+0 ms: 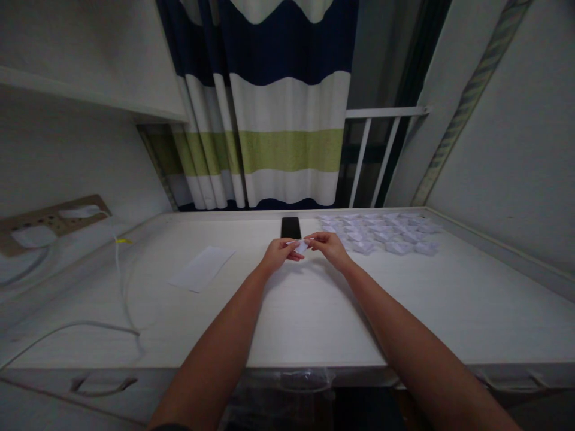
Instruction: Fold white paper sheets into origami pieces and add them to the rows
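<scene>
A small folded piece of white paper [302, 246] is held up over the middle of the desk between my two hands. My left hand [282, 254] pinches its left side, with the lower fingers curled beneath. At the right edge of the paper, the thumb and fingertips of my right hand [327, 246] are closed on it. The exact shape of the folds is too small to make out. Just behind my hands lies a black phone [290, 227], flat on the desk. Several folded white paper pieces [389, 232] sit in rows to the right of it.
A flat white paper sheet [203, 268] lies on the white desk [314, 323] at left. White cables [119, 269] run from a wall socket panel [54, 221] across the desk's left side. A striped curtain [287, 108] hangs behind, beside a white railing [386, 112].
</scene>
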